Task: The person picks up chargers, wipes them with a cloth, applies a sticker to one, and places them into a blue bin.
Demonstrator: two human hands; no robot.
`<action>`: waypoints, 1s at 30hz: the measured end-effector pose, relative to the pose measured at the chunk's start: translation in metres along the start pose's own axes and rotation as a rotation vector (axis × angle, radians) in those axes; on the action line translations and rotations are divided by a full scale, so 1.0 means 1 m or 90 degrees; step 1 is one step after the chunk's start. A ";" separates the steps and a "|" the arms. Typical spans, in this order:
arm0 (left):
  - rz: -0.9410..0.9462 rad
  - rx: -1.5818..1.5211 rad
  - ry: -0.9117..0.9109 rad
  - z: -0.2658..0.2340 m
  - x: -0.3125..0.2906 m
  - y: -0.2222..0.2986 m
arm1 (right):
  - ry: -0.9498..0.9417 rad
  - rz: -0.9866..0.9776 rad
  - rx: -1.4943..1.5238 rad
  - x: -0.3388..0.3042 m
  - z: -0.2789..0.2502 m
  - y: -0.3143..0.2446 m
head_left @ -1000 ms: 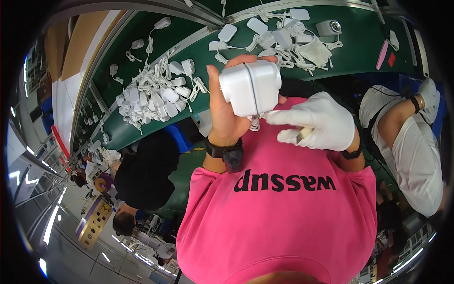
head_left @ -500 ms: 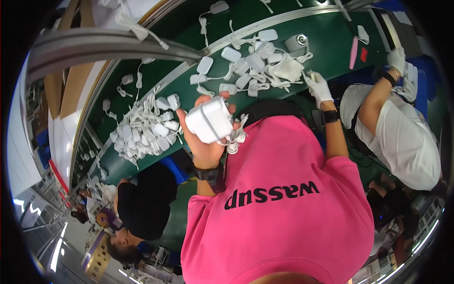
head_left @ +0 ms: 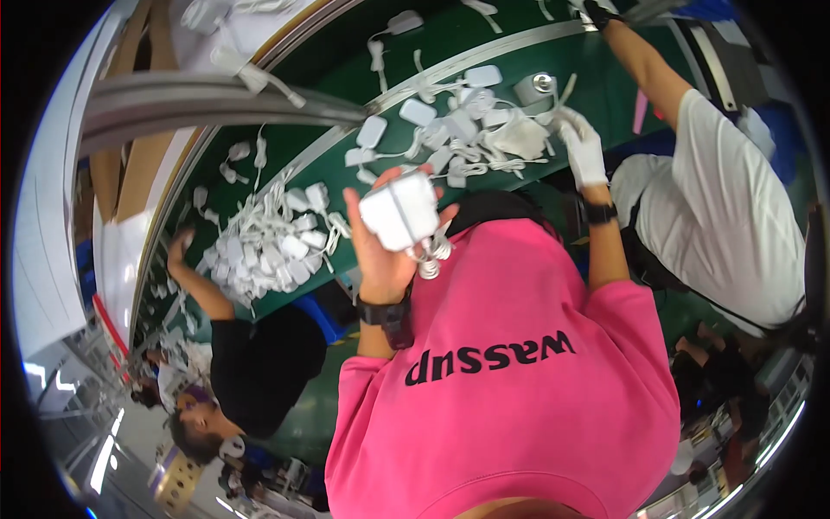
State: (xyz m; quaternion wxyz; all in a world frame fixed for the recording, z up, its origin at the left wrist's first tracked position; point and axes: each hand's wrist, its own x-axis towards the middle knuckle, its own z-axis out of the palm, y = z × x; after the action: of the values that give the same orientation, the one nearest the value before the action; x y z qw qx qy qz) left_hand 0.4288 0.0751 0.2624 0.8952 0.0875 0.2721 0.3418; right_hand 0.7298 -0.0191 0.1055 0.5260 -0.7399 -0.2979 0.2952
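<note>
My bare left hand is closed around a white power adapter, held up in front of the bench with the palm turned up. Its white coiled cable hangs beside my fingers. At the right end of a group of loose adapters, my white-gloved right hand has its fingers bent together. A thin pale strip sticks up from those fingertips; its kind is unclear. Close to that hand lie a crumpled white cloth and a pale cylinder with a shiny metal end.
A large heap of white adapters and cables lies on the green bench to the left. A metal post crosses at upper left. A co-worker in white reaches over the bench at right; another in black reaches in at left.
My left hand has shifted slightly right with the adapter. The pale strip now stands up from my right fingertips. The right co-worker's arm has swung far across the bench, and the left one has reached forward.
</note>
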 end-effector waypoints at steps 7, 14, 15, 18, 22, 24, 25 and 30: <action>0.003 -0.017 -0.057 0.015 0.013 -0.004 | -0.303 -0.127 0.084 -0.096 0.070 -0.205; 0.111 0.062 -0.051 0.023 0.011 -0.005 | -0.296 -0.195 0.097 -0.094 0.090 -0.192; 0.114 0.061 -0.050 0.022 0.010 -0.005 | -0.327 -0.159 0.144 -0.093 0.090 -0.190; 0.119 0.117 -0.083 0.021 0.008 -0.005 | -0.387 -0.084 0.256 -0.094 0.087 -0.192; 0.175 0.158 -0.079 0.024 0.010 -0.007 | -0.486 -0.004 0.404 -0.091 0.074 -0.190; 0.168 0.170 -0.064 0.021 0.009 -0.001 | -0.572 -0.007 0.435 -0.085 0.065 -0.182; 0.152 0.181 -0.054 0.018 0.008 0.002 | -0.573 -0.007 0.436 -0.085 0.065 -0.182; 0.113 0.319 0.010 0.014 0.004 0.011 | -0.404 0.037 0.475 -0.085 0.074 -0.187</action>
State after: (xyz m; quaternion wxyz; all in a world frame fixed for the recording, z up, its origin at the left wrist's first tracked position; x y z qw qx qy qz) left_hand 0.4327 0.0862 0.2757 0.8099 0.3274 0.3469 0.3414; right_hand 0.5949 0.0115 0.2742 0.6300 -0.3826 -0.2969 0.6072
